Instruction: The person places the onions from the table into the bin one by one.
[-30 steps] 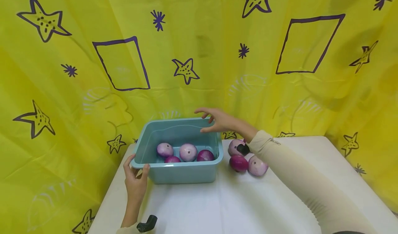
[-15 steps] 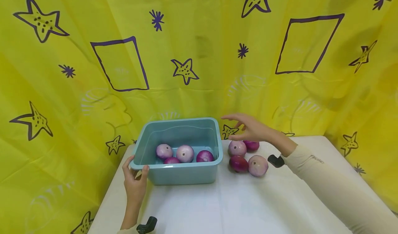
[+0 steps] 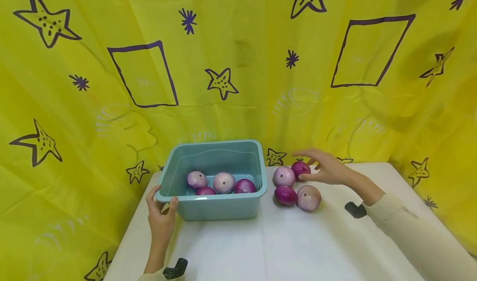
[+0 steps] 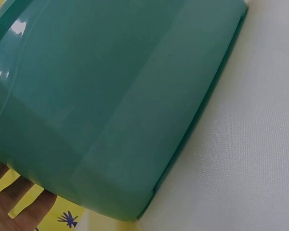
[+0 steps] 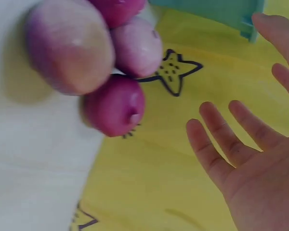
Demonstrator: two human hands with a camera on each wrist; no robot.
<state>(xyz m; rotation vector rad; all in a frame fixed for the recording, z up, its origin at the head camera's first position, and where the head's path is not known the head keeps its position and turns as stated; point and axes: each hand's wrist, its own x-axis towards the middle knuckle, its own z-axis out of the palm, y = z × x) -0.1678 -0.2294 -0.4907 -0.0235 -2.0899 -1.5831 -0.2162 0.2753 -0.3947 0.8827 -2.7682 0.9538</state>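
So your right hand (image 3: 329,169) is spread wide just beside the back-right purple onion (image 3: 299,170) of the four on the white worktop (image 3: 298,248), while your left hand (image 3: 162,222) grips the near-left corner of the teal bin (image 3: 220,209) holding more onions (image 3: 224,183).

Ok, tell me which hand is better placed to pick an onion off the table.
The right, I'd judge. The right hand holds nothing and is near the rear dark onion on the table; the left hand grips the bin at its near left corner.
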